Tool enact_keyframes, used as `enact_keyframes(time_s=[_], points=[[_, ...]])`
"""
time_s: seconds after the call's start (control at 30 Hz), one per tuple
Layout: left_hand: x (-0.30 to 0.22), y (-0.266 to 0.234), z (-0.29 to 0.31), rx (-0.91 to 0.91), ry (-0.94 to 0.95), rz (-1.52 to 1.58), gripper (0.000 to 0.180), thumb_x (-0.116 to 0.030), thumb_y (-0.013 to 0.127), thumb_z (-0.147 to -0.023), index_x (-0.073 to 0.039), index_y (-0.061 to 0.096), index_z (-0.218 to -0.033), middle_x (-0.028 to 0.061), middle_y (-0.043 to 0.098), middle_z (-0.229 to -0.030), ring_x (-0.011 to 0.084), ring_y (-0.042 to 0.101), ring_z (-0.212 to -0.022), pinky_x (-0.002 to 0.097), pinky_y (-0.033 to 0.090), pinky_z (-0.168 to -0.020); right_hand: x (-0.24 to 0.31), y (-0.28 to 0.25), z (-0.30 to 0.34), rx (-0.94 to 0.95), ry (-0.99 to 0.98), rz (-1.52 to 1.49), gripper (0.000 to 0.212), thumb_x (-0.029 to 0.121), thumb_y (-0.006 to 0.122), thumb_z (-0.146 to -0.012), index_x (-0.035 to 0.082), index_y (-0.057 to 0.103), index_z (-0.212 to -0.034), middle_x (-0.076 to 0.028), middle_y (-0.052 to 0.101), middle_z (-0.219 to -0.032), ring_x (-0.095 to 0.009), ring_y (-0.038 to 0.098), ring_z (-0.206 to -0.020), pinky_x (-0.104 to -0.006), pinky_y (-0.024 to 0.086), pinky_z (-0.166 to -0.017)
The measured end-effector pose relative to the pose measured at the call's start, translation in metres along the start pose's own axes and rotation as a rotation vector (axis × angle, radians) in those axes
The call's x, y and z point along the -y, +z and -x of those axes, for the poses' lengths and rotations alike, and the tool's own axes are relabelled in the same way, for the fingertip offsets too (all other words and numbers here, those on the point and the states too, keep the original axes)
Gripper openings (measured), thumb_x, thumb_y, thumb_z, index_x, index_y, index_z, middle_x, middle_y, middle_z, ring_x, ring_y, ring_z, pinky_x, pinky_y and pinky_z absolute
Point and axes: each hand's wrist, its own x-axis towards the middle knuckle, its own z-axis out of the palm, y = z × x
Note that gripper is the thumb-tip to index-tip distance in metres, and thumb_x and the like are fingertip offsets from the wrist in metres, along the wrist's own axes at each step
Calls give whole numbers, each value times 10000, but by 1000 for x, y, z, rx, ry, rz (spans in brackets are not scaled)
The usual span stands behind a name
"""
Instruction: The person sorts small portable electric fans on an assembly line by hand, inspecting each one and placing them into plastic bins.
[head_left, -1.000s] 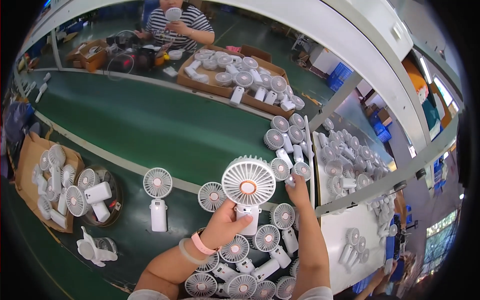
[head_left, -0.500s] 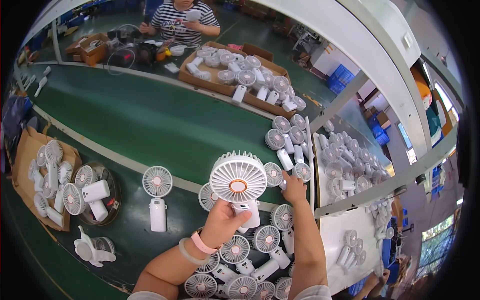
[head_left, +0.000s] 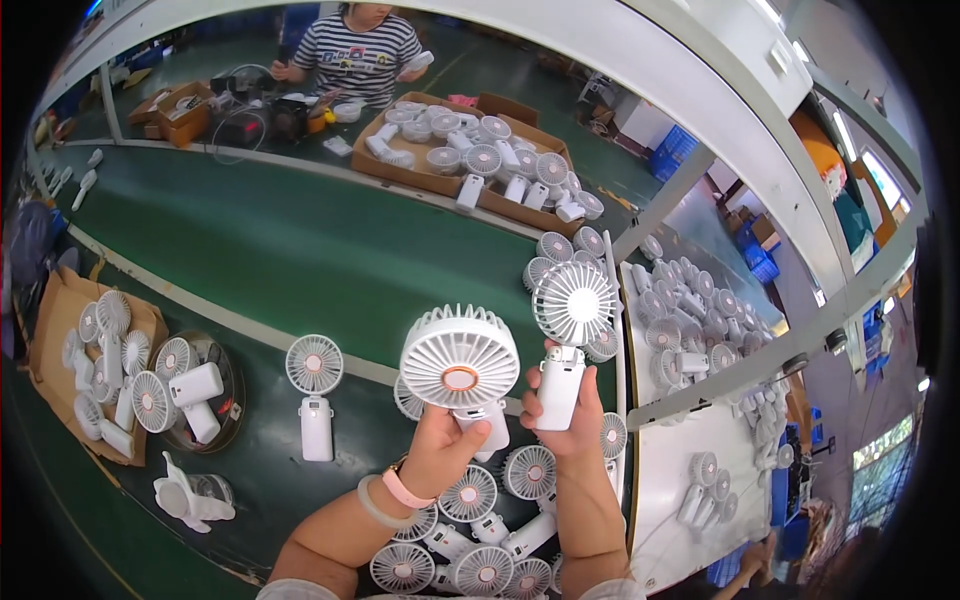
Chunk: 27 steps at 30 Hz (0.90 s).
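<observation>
My left hand (head_left: 440,452) is closed round the short handle of a white handheld fan (head_left: 460,345), whose grille faces up with an orange ring at its centre. Beside it my right hand (head_left: 580,425) grips the handle of a second white handheld fan (head_left: 572,300), held upright with a plain white disc at the centre of its grille. The two fans are apart. Under and around my forearms lie several more fans (head_left: 468,492) on the dark tabletop (head_left: 270,500). One single fan (head_left: 316,430) lies to the left of my hands.
A green conveyor belt (head_left: 260,230) runs beyond my hands. At the left are a cardboard box (head_left: 48,365) and a round tray (head_left: 236,385) with fans. Across the belt, a person (head_left: 360,55) stands behind a fan-filled box (head_left: 430,180). A white table (head_left: 665,525) and metal frame (head_left: 690,395) stand right.
My right hand has come back from the fans at the right, lifting one upright beside the first. My left hand with its fan has shifted slightly left.
</observation>
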Motion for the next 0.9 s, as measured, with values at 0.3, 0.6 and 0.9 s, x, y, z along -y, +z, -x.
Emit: enact_keyframes(time_s=[0.3, 0.6, 0.9], points=[[-16, 6, 4, 105, -44, -60, 494, 51, 515, -789, -9, 338, -1247, 123, 505, -1150, 205, 514, -1054, 349, 407, -914, -15, -3, -2, 85, 13, -27, 640, 590, 285, -870, 164, 288, -1348, -129, 508, -991, -239, 510, -654, -366, 418, -537], [-13, 2, 17, 3, -39, -136, 472, 42, 516, -795, 13, 354, -1237, 165, 507, -1152, 255, 538, -1020, 387, 424, -902, -12, -4, -6, 90, 7, -42, 639, 578, 327, -868, 141, 298, -1333, -151, 491, -985, -257, 530, -657, -368, 448, -556], [-20, 11, 21, 59, 256, -359, 378, -3, 441, -786, 42, 403, -1159, 196, 512, -1066, 293, 569, -933, 424, 492, -814, -13, -2, -6, 117, -20, 27, 681, 614, 342, -841, 127, 321, -1315, -154, 513, -1002, -255, 528, -662, -359, 430, -566]])
